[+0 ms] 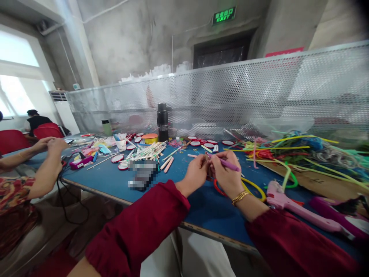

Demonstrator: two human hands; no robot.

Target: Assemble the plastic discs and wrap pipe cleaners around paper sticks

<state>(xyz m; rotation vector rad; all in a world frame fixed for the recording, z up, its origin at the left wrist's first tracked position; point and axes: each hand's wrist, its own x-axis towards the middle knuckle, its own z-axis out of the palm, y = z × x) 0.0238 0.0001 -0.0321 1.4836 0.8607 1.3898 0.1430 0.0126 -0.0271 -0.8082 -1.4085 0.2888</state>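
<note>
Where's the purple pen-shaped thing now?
Head view, right of centre: the purple pen-shaped thing is in the right hand, its free end pointing right, with the left hand close alongside.

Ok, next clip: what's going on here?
A person in dark red sleeves works over a blue tabletop. Their right hand holds a slim purple pen-shaped stick, and the fingertips of their left hand meet the right's; whatever small piece may be between them is too hidden to tell. A pink plastic glue gun lies to the right, near the right forearm. Further left, a co-worker in a patterned sleeve has both hands raised together.
</note>
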